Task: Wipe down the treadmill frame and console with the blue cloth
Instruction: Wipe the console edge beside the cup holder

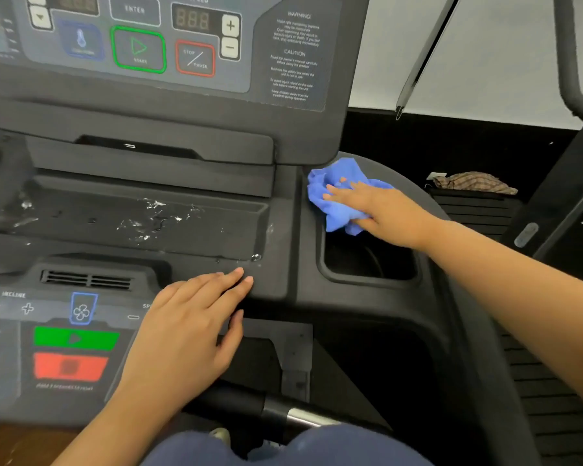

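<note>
Pale wall (485,45) ahead-right of me, slanted metal bar (424,55) against it, plaid rag (472,183) on black ribbed deck (468,210), brown wood floor (0,445) lower left.

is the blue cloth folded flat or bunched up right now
Bunched up. The blue cloth sits crumpled in uneven folds under the right hand, on the frame just above the cup holder.

Two hands (189,334) (387,216), one blue cloth (340,217)
</note>
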### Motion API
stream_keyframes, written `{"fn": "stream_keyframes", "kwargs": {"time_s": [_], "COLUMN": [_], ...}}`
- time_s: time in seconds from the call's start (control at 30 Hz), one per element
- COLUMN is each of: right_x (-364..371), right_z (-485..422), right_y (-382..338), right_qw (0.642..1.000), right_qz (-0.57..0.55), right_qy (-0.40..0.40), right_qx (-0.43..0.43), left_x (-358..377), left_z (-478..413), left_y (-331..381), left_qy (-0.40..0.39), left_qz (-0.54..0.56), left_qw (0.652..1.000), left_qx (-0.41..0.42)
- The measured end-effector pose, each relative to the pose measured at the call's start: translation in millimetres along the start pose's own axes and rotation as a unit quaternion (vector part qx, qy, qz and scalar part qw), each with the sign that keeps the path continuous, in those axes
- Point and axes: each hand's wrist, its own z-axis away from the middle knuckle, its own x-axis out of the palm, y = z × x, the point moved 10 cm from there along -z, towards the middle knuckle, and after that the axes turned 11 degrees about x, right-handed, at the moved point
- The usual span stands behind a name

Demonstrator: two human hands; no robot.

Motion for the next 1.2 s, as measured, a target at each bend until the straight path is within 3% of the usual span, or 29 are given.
{"fn": "stream_keyframes", "kwargs": {"time_s": [0.1, 0.17, 0.23, 0.33, 0.43, 0.67, 1.0, 1.2], "right_x": [22, 41, 46, 63, 77, 72, 59, 58], "right_z": [30, 36, 29, 19, 18, 21, 54, 52], "right_y": [-4, 1, -5, -7, -2, 14, 17, 14], "right_qw": [0.984, 0.969, 0.971, 0.972, 0.972, 0.961, 0.909, 0.906], "right_qz": [0.143, 0.201, 0.199, 0.131, 0.045, 0.008, 0.014, -0.091], "right_qy": [-0.040, -0.114, -0.130, -0.180, -0.197, -0.215, -0.313, -0.314], "right_qx": [-0.099, -0.083, -0.030, 0.072, 0.117, 0.176, 0.276, 0.267], "left_x": [1, 1, 0, 1, 1, 1, 1, 2], "left_z": [1, 1, 0, 1, 1, 1, 2, 1], "left_y": [0, 1, 2, 2, 2, 1, -1, -2], "left_qy": [-0.007, -0.007, -0.007, -0.012, -0.012, -0.012, -0.009, -0.021], "left_qz": [-0.003, -0.008, -0.011, -0.010, -0.011, -0.009, -0.008, -0.001], "left_qw": [1.000, 1.000, 1.000, 1.000, 1.000, 1.000, 1.000, 1.000], "left_qx": [-0.001, 0.003, 0.006, 0.008, 0.007, 0.010, 0.007, 0.000]}}
